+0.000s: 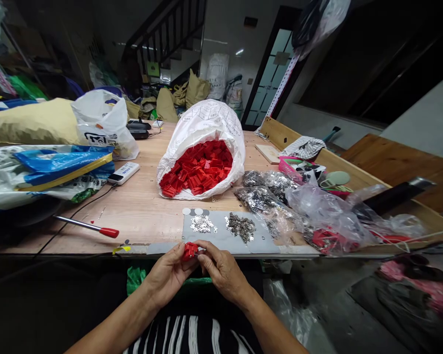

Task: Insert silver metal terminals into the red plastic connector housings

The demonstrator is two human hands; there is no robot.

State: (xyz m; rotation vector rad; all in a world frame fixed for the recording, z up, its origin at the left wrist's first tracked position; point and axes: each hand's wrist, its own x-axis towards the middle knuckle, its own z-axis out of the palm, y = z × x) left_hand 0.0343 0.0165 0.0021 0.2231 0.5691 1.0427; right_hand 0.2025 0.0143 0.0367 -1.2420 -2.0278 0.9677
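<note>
Several small red plastic parts [189,251] sit in my left hand [170,273], its fingers curled around them just off the table's front edge. My right hand [221,270] meets it from the right, thumb and forefinger pinched at the red parts; whatever small piece is between those fingertips is too small to make out. Beyond the hands, a grey mat [217,238] bears a pile of shiny silver metal pieces [202,223] and a pile of darker metal pieces [240,227]. A white woven sack [210,118] lies behind, its mouth showing many red plastic parts [199,167].
Plastic bags of metal pieces [268,196] crowd the right side, beside a pink basket [291,169]. To the left are a red-tipped lever [109,232], a white power strip [124,173] and stuffed bags [47,172]. A wooden board [268,153] lies at the back right.
</note>
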